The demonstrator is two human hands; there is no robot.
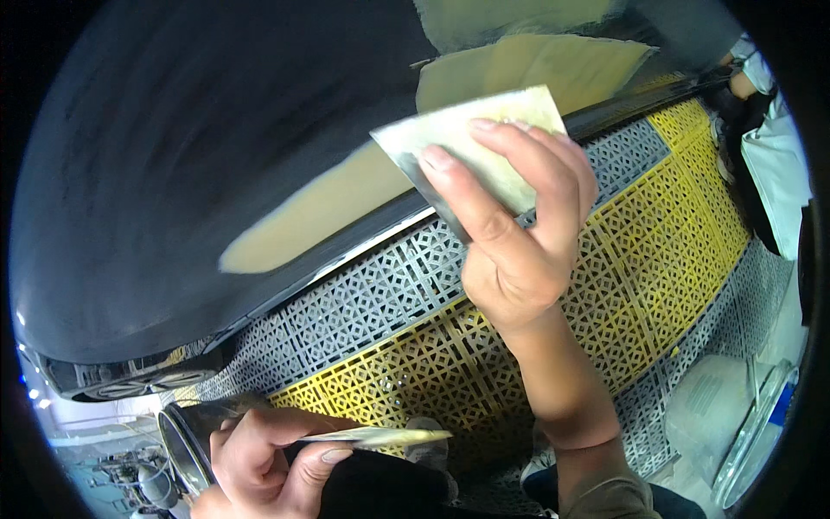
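We clamp the spreader [471,147] in our right hand [510,233], lifted off the black panel [173,173]; left hand [259,454] pinches a filler-coated blade [380,436] flat, keeping it level.

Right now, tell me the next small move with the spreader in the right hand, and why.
Probably lower the spreader back onto the tan filler patch on the dark car panel. The right hand holds it lifted, blade coated; the left hand holds a second, loaded blade.
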